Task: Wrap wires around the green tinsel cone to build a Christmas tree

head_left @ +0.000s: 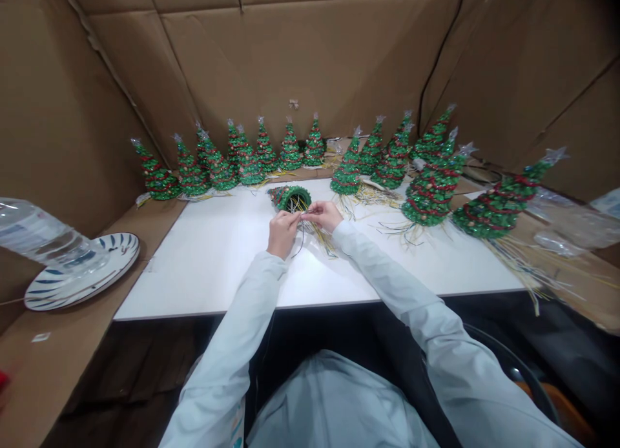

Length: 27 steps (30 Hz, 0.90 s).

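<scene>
A small green Christmas tree (298,193) lies on its side on the white board, its hollow round base turned toward me. Thin wires (320,236) in yellow, white and dark colours trail out of that base. At the mouth of the base, my left hand (283,232) pinches the wires with thumb and fingertips. My right hand (323,215) meets it there, fingers closed on the wires as well. Both sets of fingertips nearly touch. Exactly which strands each hand grips is too small to make out.
Several decorated trees (289,148) with star tops stand along the cardboard back wall, more at the right (431,190) with loose wires beneath. At left, a plastic bottle (53,235) leans on a patterned plate (128,248). The white board (194,261) ends near my body.
</scene>
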Each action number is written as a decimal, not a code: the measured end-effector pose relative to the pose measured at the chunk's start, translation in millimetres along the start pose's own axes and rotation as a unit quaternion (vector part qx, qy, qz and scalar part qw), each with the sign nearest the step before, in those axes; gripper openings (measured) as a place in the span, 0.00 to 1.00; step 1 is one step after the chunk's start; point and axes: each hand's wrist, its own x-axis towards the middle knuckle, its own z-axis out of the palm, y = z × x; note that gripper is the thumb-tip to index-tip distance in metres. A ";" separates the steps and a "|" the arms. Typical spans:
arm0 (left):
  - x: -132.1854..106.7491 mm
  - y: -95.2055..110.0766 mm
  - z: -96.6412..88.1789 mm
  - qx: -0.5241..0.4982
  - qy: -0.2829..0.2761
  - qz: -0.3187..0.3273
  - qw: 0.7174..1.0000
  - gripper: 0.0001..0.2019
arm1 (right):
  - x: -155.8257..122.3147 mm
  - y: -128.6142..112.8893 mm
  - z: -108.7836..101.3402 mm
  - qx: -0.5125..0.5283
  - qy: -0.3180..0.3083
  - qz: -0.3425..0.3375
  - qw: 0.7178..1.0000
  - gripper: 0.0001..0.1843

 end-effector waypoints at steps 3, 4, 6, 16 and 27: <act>0.1 0.9 -0.9 -0.002 0.002 -0.004 1.000 0.09 | -2.9 -5.8 3.4 0.031 0.009 0.043 0.999 0.25; 0.0 1.0 -1.1 -0.003 0.002 -0.006 1.000 0.09 | -3.7 -7.7 4.2 0.038 0.013 0.055 0.998 0.25; -0.2 1.0 -1.0 -0.005 0.000 -0.011 1.000 0.09 | -4.9 -10.8 5.4 0.048 0.019 0.069 0.996 0.24; -0.5 -0.4 1.2 -0.023 -0.002 -0.028 0.999 0.09 | -5.1 -12.0 4.9 0.044 0.026 0.062 0.997 0.22; -0.8 0.0 0.2 -0.019 -0.009 -0.027 0.999 0.09 | -7.5 -17.9 7.3 0.045 0.033 0.085 0.995 0.20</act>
